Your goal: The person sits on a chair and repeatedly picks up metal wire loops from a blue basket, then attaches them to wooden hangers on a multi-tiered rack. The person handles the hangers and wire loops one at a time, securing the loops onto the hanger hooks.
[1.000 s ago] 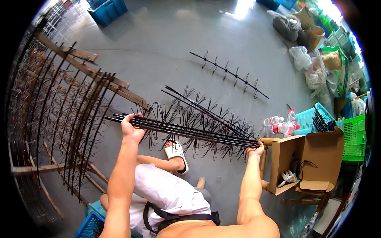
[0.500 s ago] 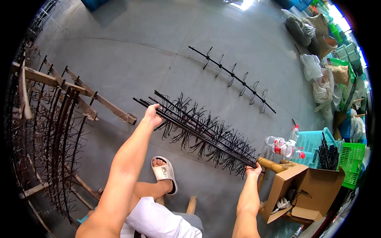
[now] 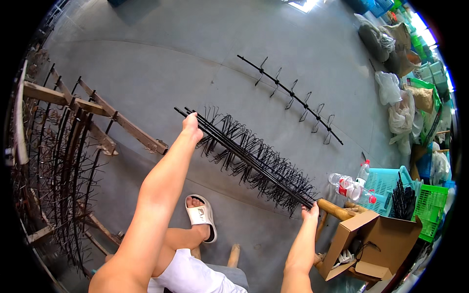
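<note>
Left hand and right hand clenched around bristly black wire-hook rods.

lots of stuff lying around here. one single black hook rod sits alone on the grey concrete floor. rusty racks on wooden beams off to the left. right side has a cardboard box, water bottles, a turquoise basket, a green crate and some bags.
</note>
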The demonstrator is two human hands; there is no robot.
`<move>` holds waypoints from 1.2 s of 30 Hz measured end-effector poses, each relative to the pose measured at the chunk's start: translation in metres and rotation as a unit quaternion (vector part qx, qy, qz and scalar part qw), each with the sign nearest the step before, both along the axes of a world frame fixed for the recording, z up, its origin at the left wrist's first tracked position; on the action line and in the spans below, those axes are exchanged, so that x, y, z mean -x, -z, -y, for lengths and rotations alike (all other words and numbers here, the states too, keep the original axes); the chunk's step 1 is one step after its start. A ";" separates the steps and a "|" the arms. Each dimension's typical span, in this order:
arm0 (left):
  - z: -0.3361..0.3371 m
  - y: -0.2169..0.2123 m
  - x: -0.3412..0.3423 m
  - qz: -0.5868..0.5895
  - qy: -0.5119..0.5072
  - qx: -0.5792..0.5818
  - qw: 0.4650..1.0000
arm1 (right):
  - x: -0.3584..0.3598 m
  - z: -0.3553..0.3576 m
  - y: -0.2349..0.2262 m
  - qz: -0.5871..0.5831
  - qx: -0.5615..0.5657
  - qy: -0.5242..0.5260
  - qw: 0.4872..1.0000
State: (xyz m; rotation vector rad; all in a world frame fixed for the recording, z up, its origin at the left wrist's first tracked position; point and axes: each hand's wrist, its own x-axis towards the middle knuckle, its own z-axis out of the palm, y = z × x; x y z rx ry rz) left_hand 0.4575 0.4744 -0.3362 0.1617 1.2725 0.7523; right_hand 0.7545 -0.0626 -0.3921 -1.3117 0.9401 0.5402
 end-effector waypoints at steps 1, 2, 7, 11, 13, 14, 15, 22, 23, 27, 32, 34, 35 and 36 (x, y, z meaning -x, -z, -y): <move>0.003 -0.012 0.005 0.013 -0.004 0.005 1.000 | 0.008 -0.005 -0.007 0.003 -0.016 0.039 0.999; 0.006 -0.024 0.012 0.025 -0.009 0.010 1.000 | 0.015 -0.010 -0.016 0.006 -0.031 0.076 0.997; 0.045 -0.081 0.036 -0.089 0.197 -0.047 0.975 | 0.041 -0.022 -0.035 0.039 -0.020 0.075 0.996; 0.077 -0.150 0.079 -0.102 0.462 -0.158 0.867 | 0.043 -0.014 -0.021 0.039 -0.004 0.026 0.999; 0.102 -0.205 0.119 -0.108 0.516 -0.230 0.818 | 0.067 -0.043 -0.053 0.051 0.030 0.002 0.998; 0.120 -0.238 0.143 -0.119 0.534 -0.286 0.787 | 0.090 -0.069 -0.080 0.064 0.053 -0.001 0.997; 0.139 -0.277 0.165 -0.111 0.525 -0.315 0.783 | 0.102 -0.069 -0.084 0.078 0.049 -0.036 0.995; 0.297 -0.340 0.404 -0.028 -0.075 -0.240 0.967 | 0.386 -0.289 -0.260 0.170 -0.309 -0.583 0.732; 0.322 -0.320 0.444 -0.032 -0.214 -0.205 0.955 | 0.414 -0.324 -0.272 0.139 -0.388 -0.623 0.665; 0.383 -0.240 0.558 -0.104 -0.617 -0.118 0.771 | 0.484 -0.476 -0.246 -0.026 -0.486 -0.549 0.679; 0.385 -0.215 0.625 -0.077 -0.663 -0.243 0.704 | 0.505 -0.536 -0.273 -0.070 -0.541 -0.552 0.631; 0.375 -0.206 0.645 0.064 -0.604 -0.354 0.711 | 0.514 -0.550 -0.267 -0.061 -0.506 -0.541 0.669; 0.365 -0.208 0.651 0.086 -0.617 -0.341 0.704 | 0.514 -0.554 -0.265 -0.104 -0.518 -0.534 0.660; 0.355 -0.213 0.659 0.107 -0.626 -0.333 0.696 | 0.518 -0.558 -0.263 -0.149 -0.531 -0.524 0.649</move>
